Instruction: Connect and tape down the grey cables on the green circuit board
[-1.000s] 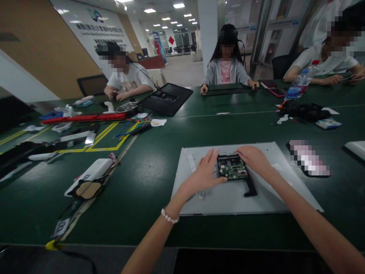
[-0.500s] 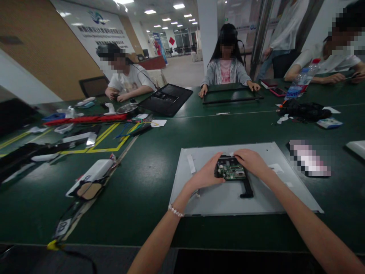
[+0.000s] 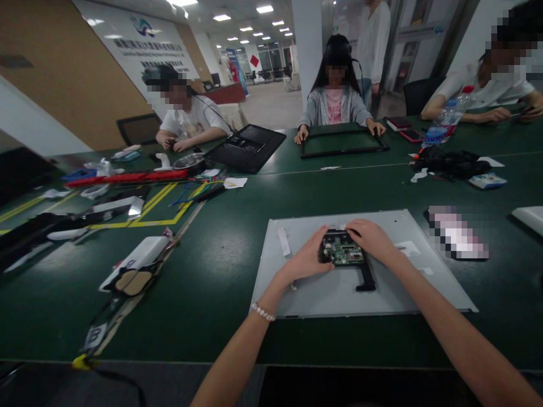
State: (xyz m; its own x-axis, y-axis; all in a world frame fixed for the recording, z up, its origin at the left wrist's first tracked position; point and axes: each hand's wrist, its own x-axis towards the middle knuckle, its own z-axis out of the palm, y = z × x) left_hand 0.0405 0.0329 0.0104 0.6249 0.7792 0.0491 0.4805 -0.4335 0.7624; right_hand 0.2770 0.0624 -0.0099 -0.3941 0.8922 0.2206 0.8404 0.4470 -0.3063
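Left hand (image 3: 306,257) hides circuit board's (image 3: 345,252) left edge (fingertips unclear).

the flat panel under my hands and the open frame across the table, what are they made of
Panel: probably painted or coated metal, from its flat, pale grey, dull face and thin, straight edges.

Open frame: likely black plastic, going by its slim, dark bars, though thin metal is possible.

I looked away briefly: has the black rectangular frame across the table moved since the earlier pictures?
Yes, the frame's near edge moved toward us, closer to the table seam.
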